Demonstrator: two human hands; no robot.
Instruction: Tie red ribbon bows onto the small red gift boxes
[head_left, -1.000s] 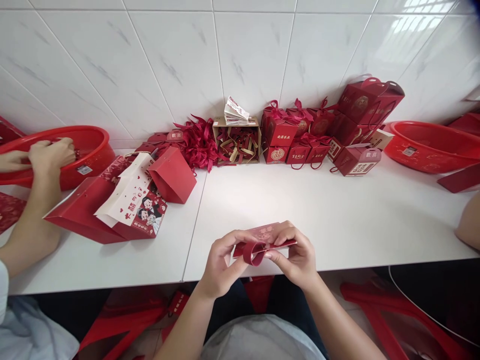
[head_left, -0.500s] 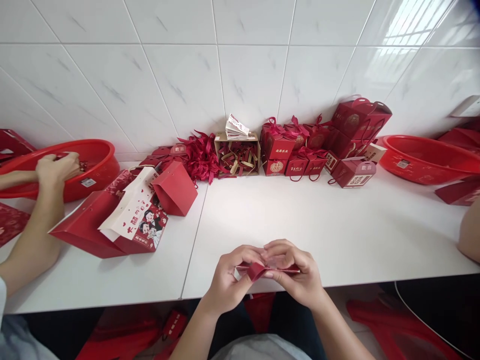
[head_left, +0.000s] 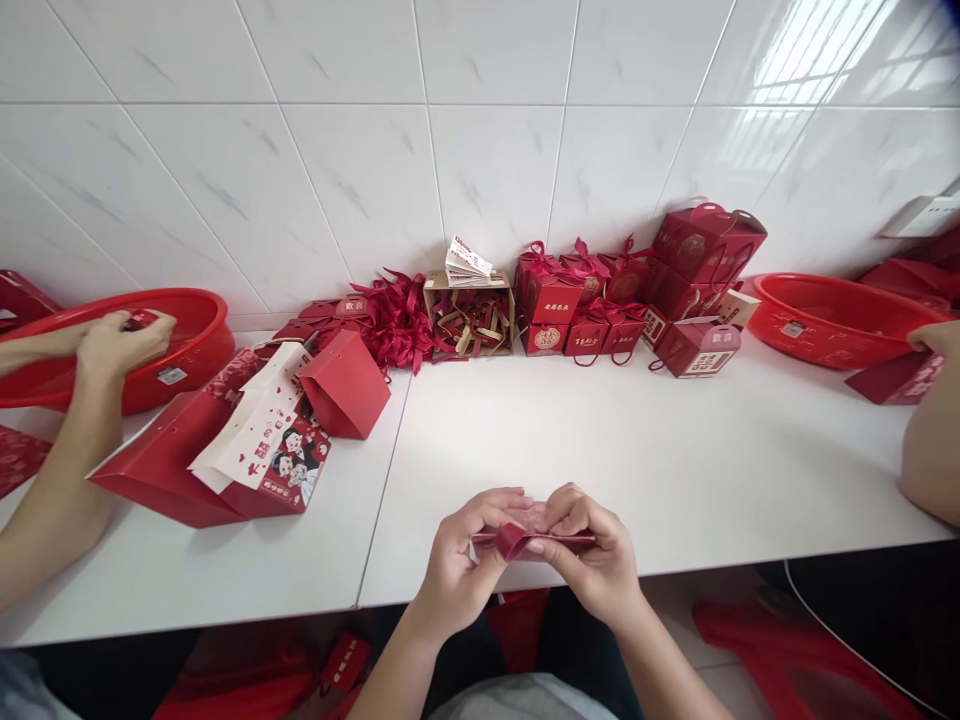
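Observation:
Close to the table's front edge, my left hand (head_left: 463,558) and my right hand (head_left: 594,548) hold a small dark red folded piece (head_left: 512,541) between them. It looks like card or ribbon, with a loop bulging toward me; its exact kind I cannot make out. My left thumb presses beside the loop while the fingers curl over the top. The right thumb and bent fingers pinch the piece's right part. Behind the fingers a pinkish, shiny surface shows, partly hidden.
Against the wall stand a heap of red ribbons (head_left: 397,322), an open cardboard box (head_left: 508,322) and stacked red gift boxes (head_left: 551,300). Larger boxes (head_left: 349,385) lie left. A co-worker's hands (head_left: 124,345) work over a red basin (head_left: 199,335); another person's arm (head_left: 934,450) is right, near a second basin (head_left: 832,325).
My right fingers have curled in more tightly on the folded piece. The left co-worker's hands have lifted a small dark red item at the basin. A hand has appeared by the right basin.

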